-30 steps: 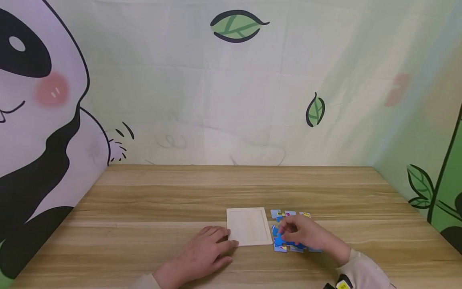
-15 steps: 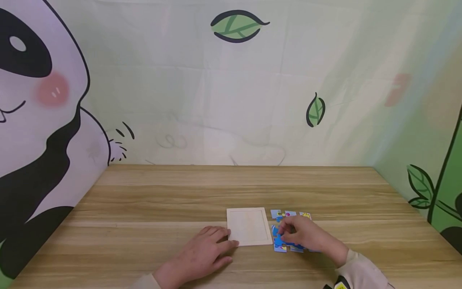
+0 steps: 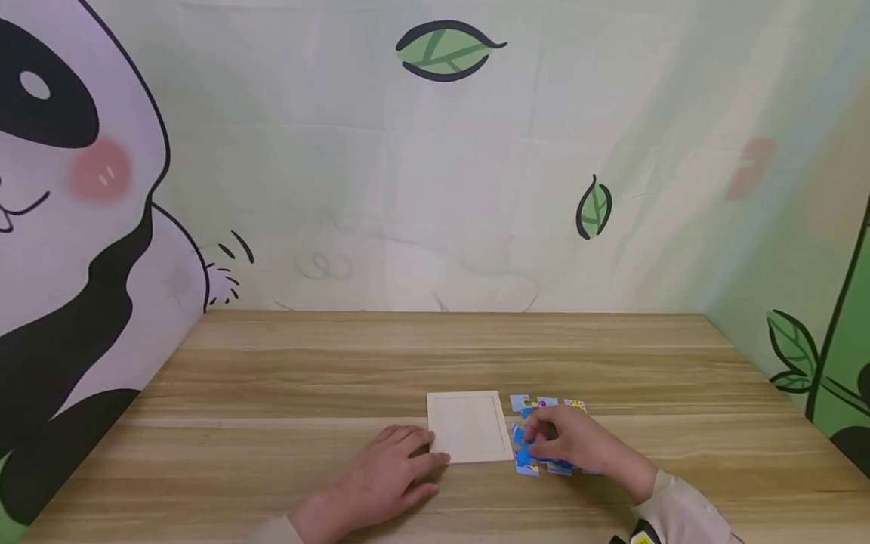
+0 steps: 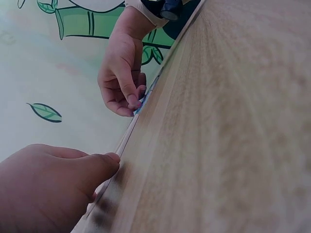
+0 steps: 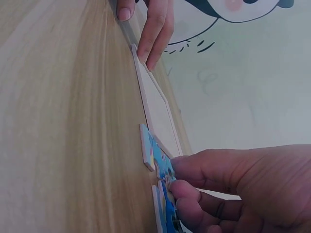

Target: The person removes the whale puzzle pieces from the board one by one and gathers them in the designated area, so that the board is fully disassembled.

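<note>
My left hand (image 3: pixel 381 480) lies palm down at the lower left corner of a shallow square wooden puzzle tray (image 3: pixel 469 427). Its fingertips rest on the tray's rim, while the thumb sits apart on the table side, as the right wrist view shows. Just right of the tray, blue printed jigsaw pieces (image 3: pixel 523 403) lie in rows. Over them is my right hand (image 3: pixel 578 438), with thumb and index finger pinching a blue jigsaw piece (image 5: pixel 163 158) low at the table. The hand covers several pieces. No piece lies in the tray.
A wood-grain table (image 3: pixel 285 378) carries everything. Behind it hangs a pale backdrop (image 3: pixel 340 189) with printed leaves and a panda at the left. A dark device with a yellow label (image 3: pixel 642 536) is on the right wrist.
Both hands and the tray stay almost still. The blue piece under the right fingertips has shifted very slightly to the left.
</note>
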Tool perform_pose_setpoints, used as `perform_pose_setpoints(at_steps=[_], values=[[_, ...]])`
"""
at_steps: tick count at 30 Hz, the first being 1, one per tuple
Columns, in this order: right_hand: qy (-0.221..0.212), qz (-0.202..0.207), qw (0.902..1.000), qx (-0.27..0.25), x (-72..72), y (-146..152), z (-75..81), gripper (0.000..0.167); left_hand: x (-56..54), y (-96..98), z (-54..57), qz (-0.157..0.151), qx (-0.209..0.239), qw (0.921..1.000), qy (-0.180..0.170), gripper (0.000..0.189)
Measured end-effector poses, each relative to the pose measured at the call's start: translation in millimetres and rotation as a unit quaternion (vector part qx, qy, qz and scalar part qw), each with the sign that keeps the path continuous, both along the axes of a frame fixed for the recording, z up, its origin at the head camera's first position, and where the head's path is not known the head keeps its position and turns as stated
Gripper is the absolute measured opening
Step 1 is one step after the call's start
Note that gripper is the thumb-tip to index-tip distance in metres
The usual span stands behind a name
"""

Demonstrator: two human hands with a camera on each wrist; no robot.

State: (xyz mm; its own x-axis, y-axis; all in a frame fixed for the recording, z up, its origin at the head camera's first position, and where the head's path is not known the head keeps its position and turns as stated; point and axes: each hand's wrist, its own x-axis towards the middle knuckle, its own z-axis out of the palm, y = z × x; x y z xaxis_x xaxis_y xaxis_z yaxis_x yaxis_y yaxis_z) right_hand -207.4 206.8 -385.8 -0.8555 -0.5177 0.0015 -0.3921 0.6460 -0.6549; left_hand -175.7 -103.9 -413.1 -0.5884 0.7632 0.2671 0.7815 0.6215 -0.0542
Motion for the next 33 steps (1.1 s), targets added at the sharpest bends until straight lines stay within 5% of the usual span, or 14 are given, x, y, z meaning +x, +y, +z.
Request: perform_pose_setpoints(at_steps=[27, 33], values=[[-0.018, 0.020, 0.9990, -0.037, -1.2, 0.7, 11.2, 0.016, 5.1, -5.9, 5.8, 0.019, -0.028, 0.9992, -0.022, 0.039], [0.021, 0.005, 0.9994, -0.027, -1.8, 0.6, 14.7, 0.018, 4.3, -4.8, 9.4, 0.028, -0.035, 0.9990, -0.004, 0.042]])
